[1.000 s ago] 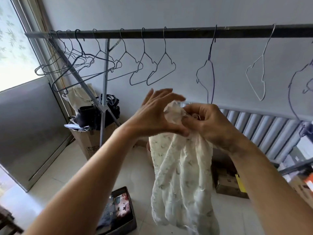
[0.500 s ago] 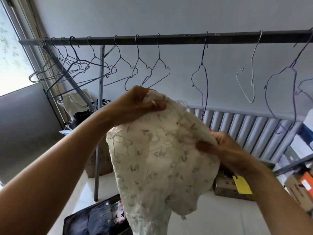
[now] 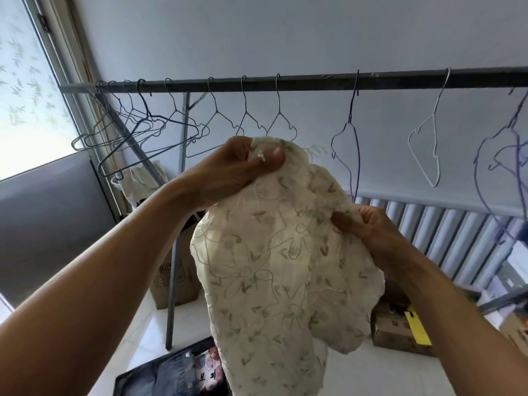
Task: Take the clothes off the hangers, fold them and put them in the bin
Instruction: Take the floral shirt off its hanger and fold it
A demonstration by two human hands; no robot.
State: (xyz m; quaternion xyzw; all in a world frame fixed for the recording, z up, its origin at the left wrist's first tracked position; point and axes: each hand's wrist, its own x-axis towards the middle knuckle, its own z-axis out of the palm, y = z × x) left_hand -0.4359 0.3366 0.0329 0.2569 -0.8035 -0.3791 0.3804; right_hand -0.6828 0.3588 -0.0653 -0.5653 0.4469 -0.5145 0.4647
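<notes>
- Head view: we see the left grip (image 3: 228, 172) raised in front of the rail (image 3: 314, 82). Its thumb and curled fingers pinch the top edge of a cream garment (image 3: 285, 267) with a stitched leaf pattern.
- The right grip (image 3: 371, 235), lower and to the right, pinches the garment's right edge. The thumb lies on the front and the fingers go behind the cloth.
- The garment is off the hangers, held in the air between both grips. Its upper part is spread out and the rest hangs loose, with the lower end cut off at the bottom of the view.
- Behind it the rail runs across the view, carrying bare wire hangers (image 3: 281, 121). A crowded bunch hangs at the left end, then three spaced ones, then a blue hanger (image 3: 350, 155) and a white hanger (image 3: 428, 147).
- On the floor (image 3: 143, 324), below the garment and near the foot of the rack's post, we see the dark bin (image 3: 160, 360) with folded clothes inside. The garment hides part of it.
- A cardboard box (image 3: 171, 281) stands on the floor behind the post, and a yellow tag (image 3: 417, 328) hangs on another box to the right.
</notes>
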